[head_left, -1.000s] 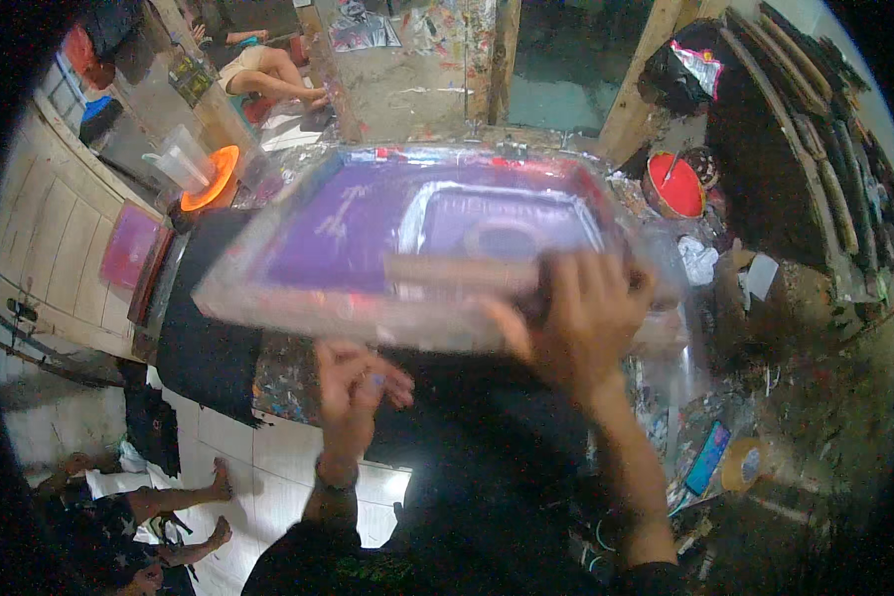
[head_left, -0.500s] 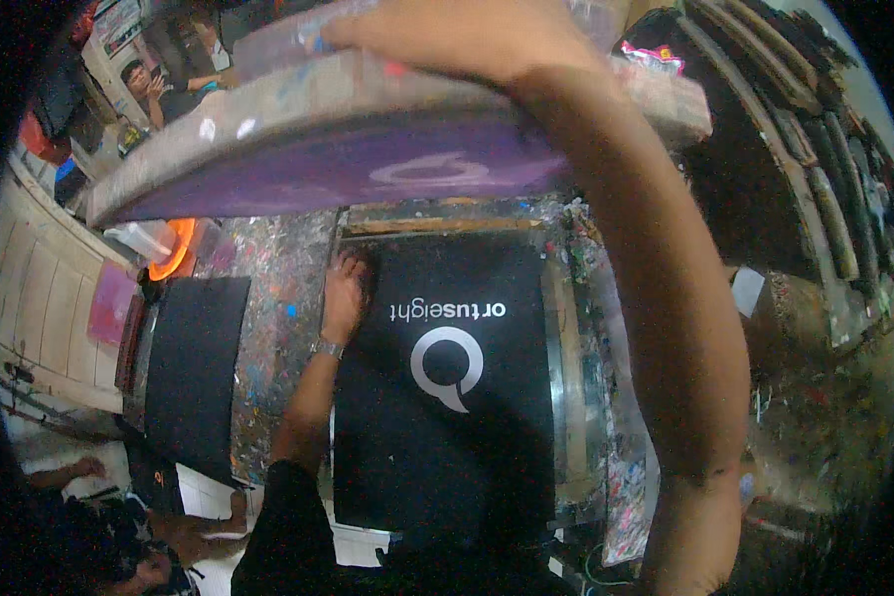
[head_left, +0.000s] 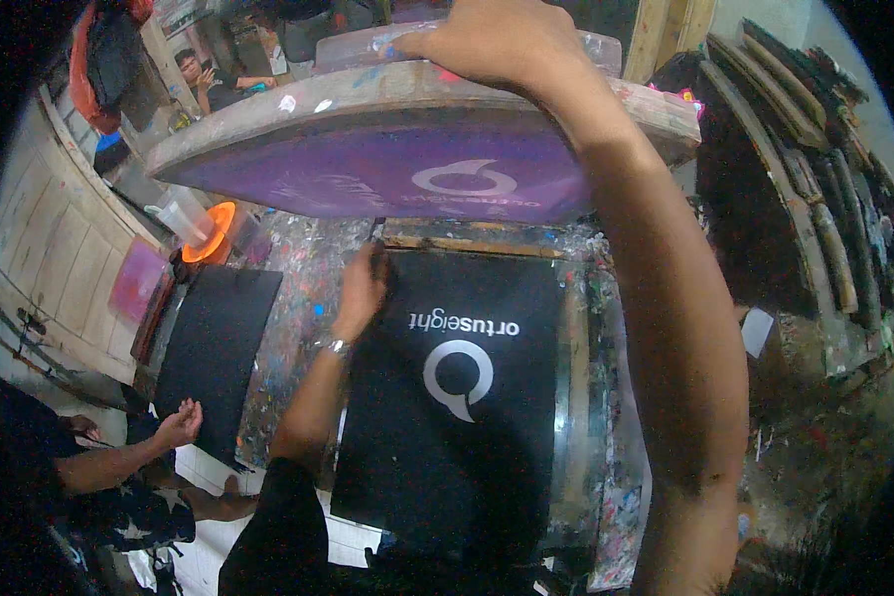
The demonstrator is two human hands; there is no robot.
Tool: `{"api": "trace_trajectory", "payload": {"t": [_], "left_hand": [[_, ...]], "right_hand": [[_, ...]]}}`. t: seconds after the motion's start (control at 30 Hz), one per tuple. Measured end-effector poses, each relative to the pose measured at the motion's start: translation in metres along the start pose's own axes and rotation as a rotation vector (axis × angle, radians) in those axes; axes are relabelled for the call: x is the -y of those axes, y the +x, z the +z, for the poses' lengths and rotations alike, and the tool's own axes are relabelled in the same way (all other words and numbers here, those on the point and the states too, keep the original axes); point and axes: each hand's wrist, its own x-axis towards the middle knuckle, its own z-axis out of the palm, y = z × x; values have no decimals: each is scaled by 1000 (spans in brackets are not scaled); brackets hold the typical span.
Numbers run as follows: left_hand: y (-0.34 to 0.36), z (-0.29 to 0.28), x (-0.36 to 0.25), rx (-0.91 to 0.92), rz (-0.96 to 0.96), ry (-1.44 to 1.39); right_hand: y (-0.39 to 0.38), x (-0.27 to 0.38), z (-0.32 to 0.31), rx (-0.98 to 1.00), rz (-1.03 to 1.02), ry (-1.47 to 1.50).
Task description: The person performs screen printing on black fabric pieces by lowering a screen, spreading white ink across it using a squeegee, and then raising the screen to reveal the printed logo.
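1. Black sheet [head_left: 397, 437] lies on the table [head_left: 303, 328], printed with an upside-down white ring logo [head_left: 432, 372] and lettering [head_left: 464, 325].
2. Left hand [head_left: 365, 283], half-curled, meets its far-left edge; grip cannot be told.
3. Right hand [head_left: 507, 42], thumb outstretched, grasps the raised, similarly marked purple screen [head_left: 368, 164].

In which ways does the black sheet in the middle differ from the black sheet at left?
The middle sheet bears a pale ring-shaped mark and lettering; the left sheet shows no print. The middle sheet looks larger in this view than the left sheet. The left hand is at the middle sheet's upper left edge, away from the left sheet. Both look flat.
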Motion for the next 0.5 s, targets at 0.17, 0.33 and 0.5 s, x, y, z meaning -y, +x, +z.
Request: {"api": "trace_trajectory", "payload": {"t": [0.17,0.33,0.5], "left_hand": [[-21,-145,84,-312,-86,221],[-59,-364,174,-370,-289,783],[-90,-326,59,-452,87,802]], "right_hand": [[7,2,-1,-36,25,-7],[13,2,9,-58,3,3],[19,-3,9,-116,-1,-13]]}}
